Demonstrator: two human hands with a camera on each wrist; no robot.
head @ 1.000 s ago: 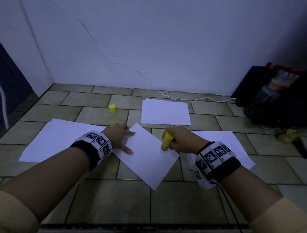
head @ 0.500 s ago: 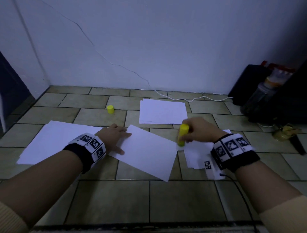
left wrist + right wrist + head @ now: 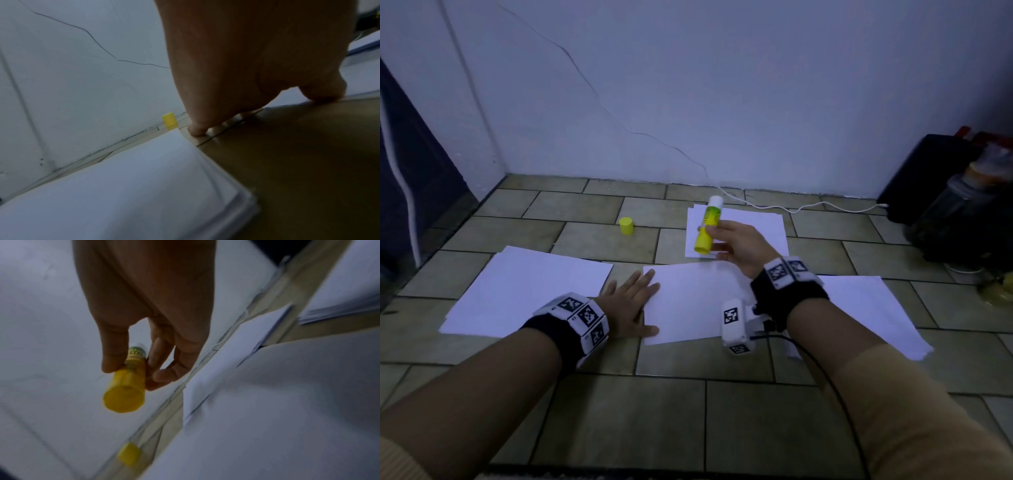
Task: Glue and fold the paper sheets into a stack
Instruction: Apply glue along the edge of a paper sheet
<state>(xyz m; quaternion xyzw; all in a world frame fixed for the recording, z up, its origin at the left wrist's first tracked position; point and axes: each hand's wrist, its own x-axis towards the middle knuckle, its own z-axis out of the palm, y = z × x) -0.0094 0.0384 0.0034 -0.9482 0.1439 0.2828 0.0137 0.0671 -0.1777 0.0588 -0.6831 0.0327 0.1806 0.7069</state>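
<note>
A single white sheet [image 3: 695, 301] lies on the tiled floor in front of me. My left hand [image 3: 631, 303] lies flat with straight fingers on its left edge. My right hand [image 3: 736, 245] is raised above the far edge of the sheet and grips an uncapped yellow glue stick [image 3: 707, 224], white tip pointing up and away; the right wrist view shows the glue stick [image 3: 125, 386] pinched between thumb and fingers. Its yellow cap [image 3: 626, 226] stands on the floor at the back left. A folded paper stack [image 3: 756, 226] lies beyond the right hand.
A pile of white sheets [image 3: 524, 291] lies at the left and another pile [image 3: 873, 315] at the right under my right forearm. A white cable [image 3: 808, 205] runs along the wall base. Dark bags and a bottle [image 3: 955, 205] sit at the far right.
My right hand has lifted the glue stick off the sheet and turned it tip-up, moving away toward the far stack. The sheet now lies squarer to me. My left hand has flattened on it.
</note>
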